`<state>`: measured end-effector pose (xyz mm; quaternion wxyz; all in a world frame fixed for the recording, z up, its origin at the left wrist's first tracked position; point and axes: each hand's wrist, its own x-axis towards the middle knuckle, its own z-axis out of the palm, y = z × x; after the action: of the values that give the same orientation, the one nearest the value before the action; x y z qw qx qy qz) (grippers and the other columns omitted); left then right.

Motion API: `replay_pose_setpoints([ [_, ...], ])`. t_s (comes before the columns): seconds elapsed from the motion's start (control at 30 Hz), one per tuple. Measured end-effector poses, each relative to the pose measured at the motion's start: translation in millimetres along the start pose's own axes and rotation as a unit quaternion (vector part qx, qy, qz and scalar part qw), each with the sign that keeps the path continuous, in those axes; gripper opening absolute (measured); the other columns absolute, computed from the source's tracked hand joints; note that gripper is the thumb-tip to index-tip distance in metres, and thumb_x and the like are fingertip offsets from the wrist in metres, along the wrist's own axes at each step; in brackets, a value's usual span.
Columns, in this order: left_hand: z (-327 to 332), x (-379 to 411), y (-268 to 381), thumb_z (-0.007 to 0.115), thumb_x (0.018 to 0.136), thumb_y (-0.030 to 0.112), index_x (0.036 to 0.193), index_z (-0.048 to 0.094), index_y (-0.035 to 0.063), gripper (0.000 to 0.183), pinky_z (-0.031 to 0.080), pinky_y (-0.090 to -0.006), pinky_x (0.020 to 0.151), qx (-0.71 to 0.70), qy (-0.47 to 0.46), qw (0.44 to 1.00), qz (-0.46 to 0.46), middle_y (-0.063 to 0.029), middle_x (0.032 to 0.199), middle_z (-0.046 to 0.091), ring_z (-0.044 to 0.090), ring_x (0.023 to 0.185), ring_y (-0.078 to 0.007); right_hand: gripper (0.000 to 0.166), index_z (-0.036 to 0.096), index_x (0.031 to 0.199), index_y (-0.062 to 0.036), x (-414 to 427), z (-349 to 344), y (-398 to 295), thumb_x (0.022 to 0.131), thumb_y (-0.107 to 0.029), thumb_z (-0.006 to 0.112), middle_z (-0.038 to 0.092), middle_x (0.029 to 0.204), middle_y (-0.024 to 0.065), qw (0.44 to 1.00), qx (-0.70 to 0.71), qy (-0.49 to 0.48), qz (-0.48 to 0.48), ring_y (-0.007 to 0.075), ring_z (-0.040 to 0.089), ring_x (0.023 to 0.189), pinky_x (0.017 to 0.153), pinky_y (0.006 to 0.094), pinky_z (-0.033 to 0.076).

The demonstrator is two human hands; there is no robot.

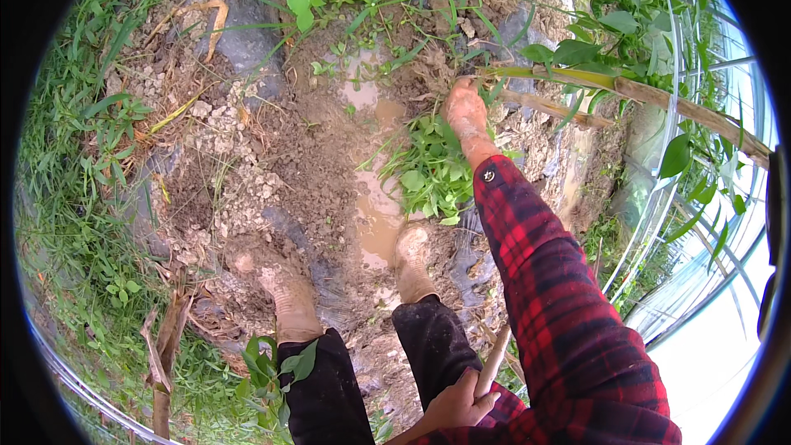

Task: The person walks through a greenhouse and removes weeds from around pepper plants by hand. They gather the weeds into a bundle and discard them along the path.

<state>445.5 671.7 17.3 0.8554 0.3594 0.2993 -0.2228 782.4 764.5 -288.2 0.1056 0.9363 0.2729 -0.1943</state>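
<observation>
My right hand [466, 112], muddy and in a red-and-black plaid sleeve, reaches down to the soil beside a clump of dry roots [432, 68]. Its fingers point away from the camera, and what they hold is hidden. A yellow-green stalk [575, 76], brown farther along, runs rightward from beside the fingers. Leafy green weeds [432, 167] lie just below this hand. At the bottom, my left hand [460, 403] is closed around a pale wooden stick [494, 361], whose lower part is hidden.
My muddy feet stand on wet soil, one beside a strip of muddy water [377, 216]. Torn dark plastic film [244, 37] shows through the soil. Grass [68, 198] grows at left, pepper plants [618, 31] at upper right. Clear sheeting on a frame [667, 210] stands at right; a dry stalk [164, 346] at lower left.
</observation>
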Motion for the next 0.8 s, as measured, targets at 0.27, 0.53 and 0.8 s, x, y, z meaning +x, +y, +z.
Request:
replay_pose_setpoints([
  [0.27,-6.8,-0.3,11.0,0.066,0.077,0.03,0.087,0.043,0.0025,0.037,0.044,-0.045,0.052,0.011,-0.025,0.999,-0.031,-0.021,0.072,0.053,0.057,0.061,-0.0393,0.032,0.055,0.083,0.0035,21.3,31.5,45.4,0.066,-0.022,0.066,0.063,0.084,0.0192,0.982,0.07,0.112,0.134,0.032,0.062,0.078,0.067,0.0376,0.05],
  [0.53,-8.1,-1.8,8.9,0.067,0.076,0.027,0.086,0.045,0.002,0.035,0.042,-0.0427,0.051,-0.012,-0.007,1.0,0.0,-0.0188,0.071,0.052,0.056,0.058,-0.0368,0.027,0.066,0.085,-0.0084,74.7,107.0,84.7,0.082,-0.026,0.046,0.065,0.08,0.0146,0.996,0.037,0.047,0.071,0.0282,0.063,0.077,0.077,0.0397,0.047],
  [0.8,-9.3,-4.3,9.5,0.068,0.076,0.027,0.085,0.045,0.002,0.035,0.04,-0.0413,0.048,-0.041,-0.008,0.999,-0.011,-0.0179,0.069,0.051,0.053,0.055,-0.0337,0.021,0.06,0.071,-0.0042,60.6,91.9,47.2,0.075,-0.024,0.052,0.06,0.075,0.0178,0.972,0.048,0.026,-0.23,0.0335,0.059,0.073,0.067,0.039,0.047],
])
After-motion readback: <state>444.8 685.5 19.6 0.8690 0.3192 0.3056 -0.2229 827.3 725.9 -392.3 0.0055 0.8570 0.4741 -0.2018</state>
